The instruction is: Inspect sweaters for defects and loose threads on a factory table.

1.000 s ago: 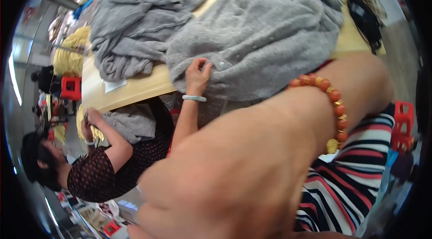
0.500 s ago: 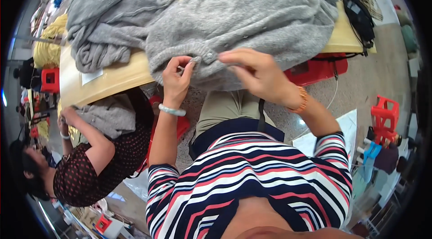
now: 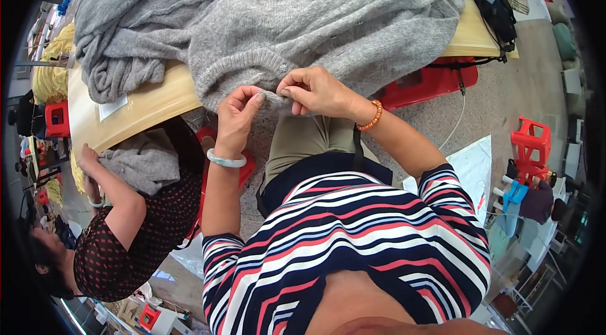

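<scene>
A grey knitted cardigan [image 3: 303, 26] is spread over the near edge of the table, with its ribbed neckband toward me. One shiny round button [image 3: 284, 67] shows on the band, just above my fingers. My left hand [image 3: 235, 119] pinches the band's edge between thumb and forefinger. Close beside it, my right hand [image 3: 320, 91] has its fingers closed on the same edge, right below the button. A short stretch of knit lies between the two pinches. Whether a needle or thread is in my fingers is too small to make out.
More grey knitwear [image 3: 129, 16] is heaped on the left of the yellowish table [image 3: 142, 122]. At left a seated co-worker handles a grey knit piece [image 3: 142, 161]. A black bag [image 3: 495, 10] sits at the right table end, above a red stool [image 3: 429, 82]. White sheeting [image 3: 464, 168] covers floor at right.
My right hand has come down and left from beside the button and now grips the band's edge. My left hand has shifted slightly lower. The view has moved a little.
</scene>
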{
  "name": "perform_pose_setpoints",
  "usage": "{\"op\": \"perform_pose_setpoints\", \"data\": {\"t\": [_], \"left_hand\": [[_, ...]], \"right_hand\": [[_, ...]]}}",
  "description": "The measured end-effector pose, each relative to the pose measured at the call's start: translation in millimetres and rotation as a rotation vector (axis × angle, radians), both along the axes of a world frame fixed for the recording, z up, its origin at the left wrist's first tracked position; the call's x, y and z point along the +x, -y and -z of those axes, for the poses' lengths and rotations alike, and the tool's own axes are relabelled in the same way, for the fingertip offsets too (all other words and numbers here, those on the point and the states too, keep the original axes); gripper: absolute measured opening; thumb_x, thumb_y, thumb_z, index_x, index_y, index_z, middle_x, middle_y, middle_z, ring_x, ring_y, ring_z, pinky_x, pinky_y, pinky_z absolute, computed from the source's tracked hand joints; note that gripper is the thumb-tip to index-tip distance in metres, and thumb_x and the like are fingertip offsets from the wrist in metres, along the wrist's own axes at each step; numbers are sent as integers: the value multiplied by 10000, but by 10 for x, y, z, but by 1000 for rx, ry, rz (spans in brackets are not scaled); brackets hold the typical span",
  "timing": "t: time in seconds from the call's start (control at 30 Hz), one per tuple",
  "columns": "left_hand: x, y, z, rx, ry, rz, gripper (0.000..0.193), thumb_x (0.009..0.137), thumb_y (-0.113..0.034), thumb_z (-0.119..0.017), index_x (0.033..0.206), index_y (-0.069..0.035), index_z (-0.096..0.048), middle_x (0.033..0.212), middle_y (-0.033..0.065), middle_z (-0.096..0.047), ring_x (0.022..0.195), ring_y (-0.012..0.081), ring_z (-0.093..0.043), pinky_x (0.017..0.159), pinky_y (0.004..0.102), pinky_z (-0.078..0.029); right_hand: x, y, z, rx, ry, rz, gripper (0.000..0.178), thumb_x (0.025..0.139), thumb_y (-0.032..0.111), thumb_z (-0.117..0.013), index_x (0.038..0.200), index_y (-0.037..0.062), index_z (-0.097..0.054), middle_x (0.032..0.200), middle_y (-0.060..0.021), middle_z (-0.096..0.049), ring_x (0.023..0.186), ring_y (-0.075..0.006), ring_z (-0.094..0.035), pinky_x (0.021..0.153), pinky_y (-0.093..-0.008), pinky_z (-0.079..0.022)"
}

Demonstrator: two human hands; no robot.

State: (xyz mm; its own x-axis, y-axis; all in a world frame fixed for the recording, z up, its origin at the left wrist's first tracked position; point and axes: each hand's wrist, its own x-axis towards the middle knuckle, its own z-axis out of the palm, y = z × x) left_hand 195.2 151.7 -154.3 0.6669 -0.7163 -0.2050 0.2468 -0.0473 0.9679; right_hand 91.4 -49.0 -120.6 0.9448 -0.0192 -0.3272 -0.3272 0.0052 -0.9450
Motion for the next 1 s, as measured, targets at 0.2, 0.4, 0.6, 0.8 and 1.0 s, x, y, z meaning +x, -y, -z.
{"op": "perform_pose_setpoints", "data": {"t": [0.2, 0.4, 0.6, 0.8, 1.0], "left_hand": [[-26, 77, -48, -66, -146, 15, 145, 925, -105, -654, 1029, -6, -633, 929, -15, -633, 821, 41, -549, 749, 186, -422], [-75, 92, -19, -91, -147, -87, 117, 917, -111, -671, 986, -18, -650, 848, -31, -629, 680, 14, -484, 613, 165, -372], [-72, 76, 51, -118, -206, -41, 152, 921, -114, -667, 1039, -31, -619, 881, -32, -619, 685, 20, -497, 614, 162, -392], [-21, 105, -188, 126, 84, 113, 105, 911, -105, -655, 983, -28, -648, 830, -37, -614, 713, 37, -522, 636, 196, -416], [-66, 79, -69, 115, 3, 101, 127, 902, -90, -672, 998, -7, -671, 828, -33, -632, 699, 31, -518, 623, 192, -407]], "right_hand": [[-51, -216, 140, 159, 214, 50, 359, 902, 72, -632, 1228, -45, -536, 1053, -123, -655, 741, -102, -658, 620, -228, -547], [-8, -204, 301, 157, 127, 114, 173, 906, 101, -656, 1029, -21, -656, 762, 4, -635, 654, -46, -592, 574, -195, -486], [-48, -139, 380, 405, 48, 17, 177, 914, 145, -667, 1012, -2, -658, 764, 15, -621, 607, -33, -543, 528, -192, -417], [-74, -136, 429, 155, 95, 51, 208, 785, 203, -707, 824, 0, -685, 661, -24, -637, 601, -68, -567, 527, -260, -460], [-112, -142, 275, -282, 364, 97, 207, 771, 145, -667, 889, -25, -669, 697, -115, -662, 656, -136, -632, 590, -311, -495]]}}
